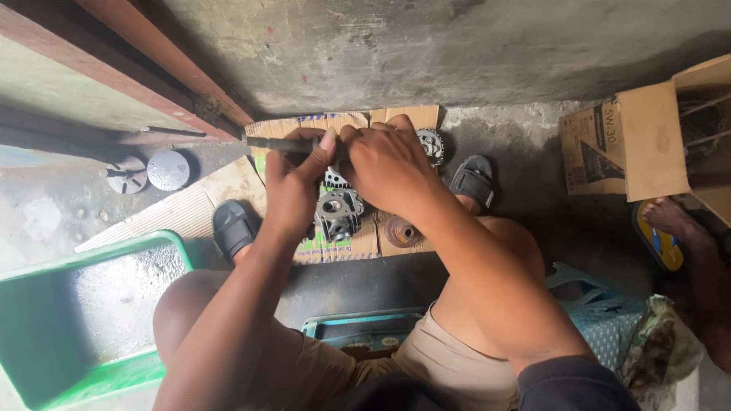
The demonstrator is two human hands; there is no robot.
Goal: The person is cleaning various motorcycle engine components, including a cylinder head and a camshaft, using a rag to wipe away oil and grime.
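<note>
Both hands on dark tool

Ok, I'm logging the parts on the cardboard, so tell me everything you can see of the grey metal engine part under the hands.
The grey engine part looks like cast metal, dull and grimy, with round bores in its upper face and a finned edge showing at the top. It sits on flattened cardboard between two black sandals. The left hand and right hand cover its upper part, gripping a dark tool handle above it.

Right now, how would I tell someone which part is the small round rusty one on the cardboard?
Find the flattened cardboard on the concrete floor between the two black sandals. Under the person's right hand sits a grey metal engine part; just to its right lies the rusty disc. It alone is brown, round and flat with a centre hole.
</note>
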